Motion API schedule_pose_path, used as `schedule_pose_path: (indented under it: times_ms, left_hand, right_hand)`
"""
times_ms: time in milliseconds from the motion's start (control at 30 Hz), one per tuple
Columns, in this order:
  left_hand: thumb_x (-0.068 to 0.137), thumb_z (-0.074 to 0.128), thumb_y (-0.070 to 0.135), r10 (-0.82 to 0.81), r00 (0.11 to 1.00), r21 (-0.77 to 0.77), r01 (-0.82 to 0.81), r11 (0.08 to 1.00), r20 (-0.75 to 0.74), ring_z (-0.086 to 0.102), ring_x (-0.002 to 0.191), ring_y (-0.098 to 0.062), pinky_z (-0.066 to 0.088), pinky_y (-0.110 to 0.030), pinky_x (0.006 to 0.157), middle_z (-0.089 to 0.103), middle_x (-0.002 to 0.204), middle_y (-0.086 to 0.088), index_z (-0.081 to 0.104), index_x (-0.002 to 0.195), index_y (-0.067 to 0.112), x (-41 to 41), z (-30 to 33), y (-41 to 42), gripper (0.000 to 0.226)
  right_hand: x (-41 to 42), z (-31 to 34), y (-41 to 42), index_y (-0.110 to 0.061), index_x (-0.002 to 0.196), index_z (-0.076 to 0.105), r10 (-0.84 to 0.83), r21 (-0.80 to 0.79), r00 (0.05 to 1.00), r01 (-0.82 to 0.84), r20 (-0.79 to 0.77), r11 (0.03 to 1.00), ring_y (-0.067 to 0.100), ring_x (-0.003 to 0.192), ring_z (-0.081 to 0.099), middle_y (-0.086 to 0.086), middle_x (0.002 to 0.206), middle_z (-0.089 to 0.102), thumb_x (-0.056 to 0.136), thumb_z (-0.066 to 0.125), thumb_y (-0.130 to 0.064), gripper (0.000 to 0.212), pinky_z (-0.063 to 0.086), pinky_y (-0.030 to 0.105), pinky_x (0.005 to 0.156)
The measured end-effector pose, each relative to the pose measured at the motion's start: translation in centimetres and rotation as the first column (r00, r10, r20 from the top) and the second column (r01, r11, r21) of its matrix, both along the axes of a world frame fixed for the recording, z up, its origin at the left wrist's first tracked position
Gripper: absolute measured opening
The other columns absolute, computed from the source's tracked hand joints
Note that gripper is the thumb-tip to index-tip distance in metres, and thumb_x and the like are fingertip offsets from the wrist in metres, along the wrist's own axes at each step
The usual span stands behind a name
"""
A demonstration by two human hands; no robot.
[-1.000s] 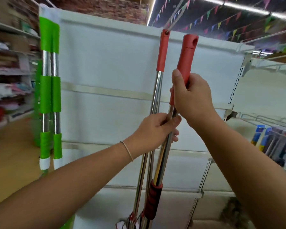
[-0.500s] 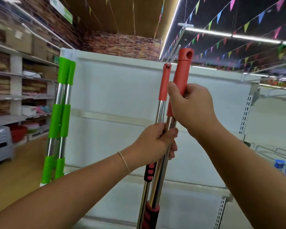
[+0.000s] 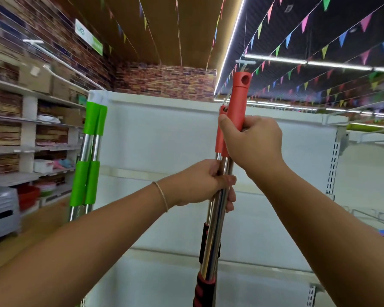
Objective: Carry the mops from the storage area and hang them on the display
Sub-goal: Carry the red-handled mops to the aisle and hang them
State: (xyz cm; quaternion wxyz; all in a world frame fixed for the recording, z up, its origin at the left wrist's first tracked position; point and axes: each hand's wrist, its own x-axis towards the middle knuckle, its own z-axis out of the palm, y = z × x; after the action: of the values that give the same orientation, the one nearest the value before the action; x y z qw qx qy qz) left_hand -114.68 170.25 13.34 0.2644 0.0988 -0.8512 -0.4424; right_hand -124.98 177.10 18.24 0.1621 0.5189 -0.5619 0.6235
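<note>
Against the white display panel [image 3: 164,140], seen from the head camera, a person is lifting a red-handled mop [image 3: 238,103] upright in front of the panel's middle. The right hand [image 3: 252,142] is wrapping its fingers and thumb tightly round the lower part of the red plastic grip, just below the hanging hole [image 3: 245,79] at the tip, which is standing above the panel's top edge. The left hand [image 3: 205,182] is curling round the shiny metal pole [image 3: 217,218] lower down, seemingly gathering it together with a second red mop [image 3: 220,138] that is sitting just behind, nearer the panel. Two green mops [image 3: 91,156] are hanging at the panel's left edge. The pole is looking stiff and fairly light, judging by the easy raised hold, though its polished steel is probably slippery, so the ribbed black-and-red sleeve [image 3: 203,289] lower down or the plastic grip is likely offering the surest hold. The mop head is lying out of view below, so its weight cannot be judged. A thin metal hook [image 3: 244,66] is showing just above the hole.
</note>
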Motion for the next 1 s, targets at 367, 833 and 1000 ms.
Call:
schedule_pose_path:
  times_ms: [367,833,1000]
  left_hand:
    - [0.096,0.048,0.021,-0.173,0.982,-0.041,0.176,0.984,0.076,0.068,0.084,-0.037,0.057,-0.038,0.075,0.063,0.094,-0.022,0.046,0.103,0.007,0.1,1.2,-2.5,0.016]
    - [0.101,0.046,0.016,-0.185,0.977,-0.024,0.188,0.982,0.106,0.066,0.091,-0.041,0.057,-0.045,0.084,0.063,0.097,-0.022,0.045,0.107,0.007,-0.9,2.0,-4.7,0.011]
    - [0.097,0.047,0.021,-0.239,0.964,-0.024,0.243,0.97,0.113,0.066,0.088,-0.04,0.055,-0.04,0.079,0.062,0.097,-0.022,0.046,0.103,0.006,-1.3,1.5,-5.0,0.016]
  right_hand:
    - [-0.8,0.7,-1.5,-0.012,0.075,0.073,-0.074,-0.023,0.997,0.073,-0.012,0.997,0.02,0.059,0.069,0.002,0.063,0.07,0.087,0.068,-0.05,0.039,0.061,0.042,0.065]
    - [-1.7,1.2,-3.9,-0.011,0.077,0.072,-0.061,-0.023,0.998,0.061,-0.003,0.998,0.022,0.061,0.07,0.005,0.067,0.07,0.088,0.067,-0.051,0.042,0.061,0.044,0.067]
    - [-2.0,0.6,-3.9,-0.021,0.066,0.065,-0.079,-0.036,0.997,0.078,-0.013,0.996,0.016,0.058,0.068,-0.001,0.062,0.067,0.088,0.067,-0.051,0.038,0.06,0.038,0.064]
